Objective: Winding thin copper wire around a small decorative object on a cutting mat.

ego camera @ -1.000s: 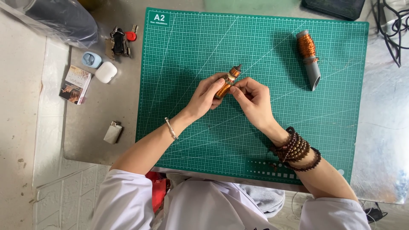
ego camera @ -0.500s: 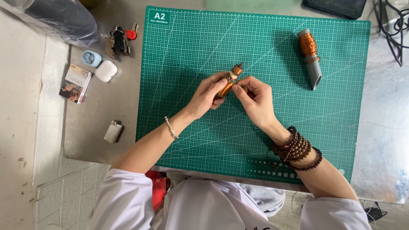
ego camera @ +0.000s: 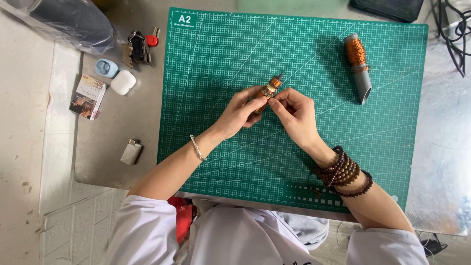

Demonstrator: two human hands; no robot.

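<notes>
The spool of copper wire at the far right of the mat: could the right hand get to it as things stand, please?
Probably yes. The spool of copper wire lies alone on the green cutting mat, with bare mat between it and the right hand. However, that hand's fingertips are pinching at the small copper piece the left hand holds.

Green cutting mat [ego camera: 235,59] with white grid lines, spread over a grey table [ego camera: 122,127]. Spool of copper wire [ego camera: 357,66] on a grey tube, lying far right on the mat. Left of the mat: bunch of keys [ego camera: 140,45] with a red fob, small blue case [ego camera: 106,67], white earbud case [ego camera: 123,82], small printed box [ego camera: 88,96], and nearer, a silver lighter [ego camera: 131,151]. Dark plastic bag [ego camera: 68,22] at far left corner. Black cables [ego camera: 454,29] at far right; dark object [ego camera: 390,7] at far edge.
</notes>
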